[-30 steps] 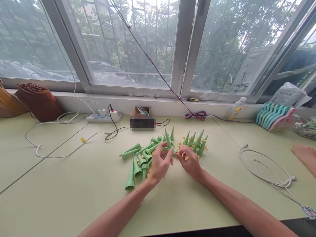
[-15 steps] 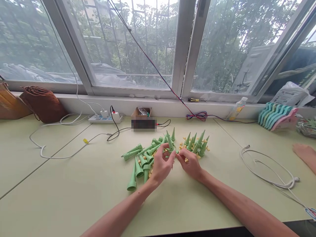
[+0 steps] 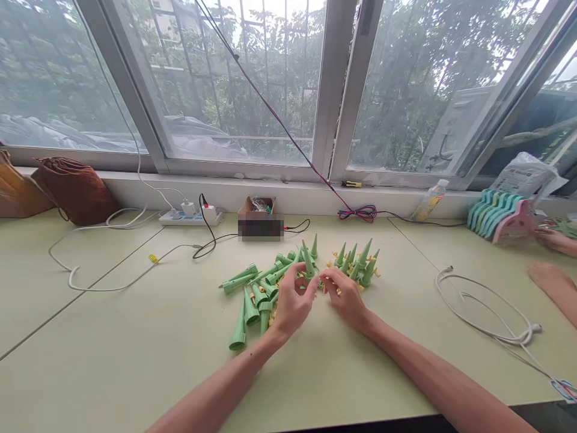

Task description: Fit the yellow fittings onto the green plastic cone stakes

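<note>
My left hand is closed around a green cone-shaped plastic spike, which points upward. Against its near right side, my right hand has thumb and fingers pinched together; whatever they hold, if anything, is too small to make out. Left of my left hand lies a loose pile of green spikes, with small yellow pieces among them. Beyond my right hand stands a group of upright green spikes with yellow pieces sticking out at their sides.
A white cable lies coiled to the right, near another person's hands. Teal and pink plastic hangers and a bottle stand at the back. A small cardboard box, power strip and brown bag line the sill.
My right fingers have shifted slightly up and curled beside the spike, which stays in my left hand. At the far right, another person's second hand has come into view near the hangers.
</note>
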### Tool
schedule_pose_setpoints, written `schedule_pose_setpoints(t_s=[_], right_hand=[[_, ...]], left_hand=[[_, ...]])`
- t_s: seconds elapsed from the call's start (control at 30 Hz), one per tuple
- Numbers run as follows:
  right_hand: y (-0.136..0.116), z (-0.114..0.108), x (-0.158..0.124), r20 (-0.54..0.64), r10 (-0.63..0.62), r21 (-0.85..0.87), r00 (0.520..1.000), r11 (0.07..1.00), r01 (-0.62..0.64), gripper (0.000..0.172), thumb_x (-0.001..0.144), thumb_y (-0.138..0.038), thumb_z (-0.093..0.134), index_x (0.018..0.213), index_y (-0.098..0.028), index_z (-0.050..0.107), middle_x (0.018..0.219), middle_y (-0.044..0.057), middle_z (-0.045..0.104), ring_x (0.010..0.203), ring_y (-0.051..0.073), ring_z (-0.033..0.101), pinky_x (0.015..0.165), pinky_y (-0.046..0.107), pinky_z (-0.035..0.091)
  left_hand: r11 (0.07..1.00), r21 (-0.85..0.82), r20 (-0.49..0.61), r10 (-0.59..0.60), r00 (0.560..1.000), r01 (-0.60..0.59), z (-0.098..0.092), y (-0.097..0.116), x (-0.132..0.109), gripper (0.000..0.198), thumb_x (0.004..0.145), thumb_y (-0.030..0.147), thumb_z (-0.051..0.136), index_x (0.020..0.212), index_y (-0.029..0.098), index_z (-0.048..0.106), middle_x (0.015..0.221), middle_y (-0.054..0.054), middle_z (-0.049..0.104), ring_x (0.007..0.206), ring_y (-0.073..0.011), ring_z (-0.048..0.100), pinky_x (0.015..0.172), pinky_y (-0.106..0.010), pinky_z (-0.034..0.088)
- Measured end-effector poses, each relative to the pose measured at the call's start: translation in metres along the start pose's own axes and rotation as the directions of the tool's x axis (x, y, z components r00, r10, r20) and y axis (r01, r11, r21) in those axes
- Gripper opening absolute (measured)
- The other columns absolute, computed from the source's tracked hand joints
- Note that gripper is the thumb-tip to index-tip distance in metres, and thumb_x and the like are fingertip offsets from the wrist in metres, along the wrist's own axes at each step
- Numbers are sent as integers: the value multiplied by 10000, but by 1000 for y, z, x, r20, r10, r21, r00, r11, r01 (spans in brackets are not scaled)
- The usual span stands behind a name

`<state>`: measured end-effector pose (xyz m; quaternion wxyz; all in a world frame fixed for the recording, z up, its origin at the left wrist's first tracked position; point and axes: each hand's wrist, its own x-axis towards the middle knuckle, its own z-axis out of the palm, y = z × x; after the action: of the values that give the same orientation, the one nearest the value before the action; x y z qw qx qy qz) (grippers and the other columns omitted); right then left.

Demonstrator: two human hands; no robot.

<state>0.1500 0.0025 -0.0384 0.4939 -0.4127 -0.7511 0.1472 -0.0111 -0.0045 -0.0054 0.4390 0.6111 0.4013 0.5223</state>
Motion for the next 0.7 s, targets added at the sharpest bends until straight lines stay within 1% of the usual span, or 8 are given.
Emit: schedule_pose_setpoints(t_s=[0.2,0.37,0.53,0.7], right_hand=[[-2,-1,0,34,-39,-34,999,999,40,205,1012,-203,411,894,-205,579,736,12,549,642,152,511,622,265,433],[-2,-1,0,36,-24,-32,999,999,25,202,1013,-216,414,885,-202,570,790,22,574,695,156,523,642,257,414],[1,0,0,6,11,-41,1000,999,-11,222,1016,-229,401,832,-200,523,752,6,533,659,147,486,631,251,396],[2,-1,0,1,31,-67,1000,997,-31,242,1018,-239,387,794,-203,473,719,-8,492,625,137,455,608,245,380]], left_hand=[[1000,20,-17,8,1000,-8,0,2,1,321,858,404,648,1062,188,525,663,47,550,470,-99,542,442,-205,432],[1000,13,-22,6,1000,-6,1,3,2,311,853,391,648,1047,181,526,672,42,550,469,-96,536,434,-203,427],[1000,2,-26,-6,1000,6,2,6,2,306,849,382,651,1035,175,527,667,42,538,458,-90,518,423,-203,422],[1000,7,-27,-1,1000,2,2,7,2,306,847,382,650,1034,173,528,672,41,535,455,-88,514,419,-202,420]])
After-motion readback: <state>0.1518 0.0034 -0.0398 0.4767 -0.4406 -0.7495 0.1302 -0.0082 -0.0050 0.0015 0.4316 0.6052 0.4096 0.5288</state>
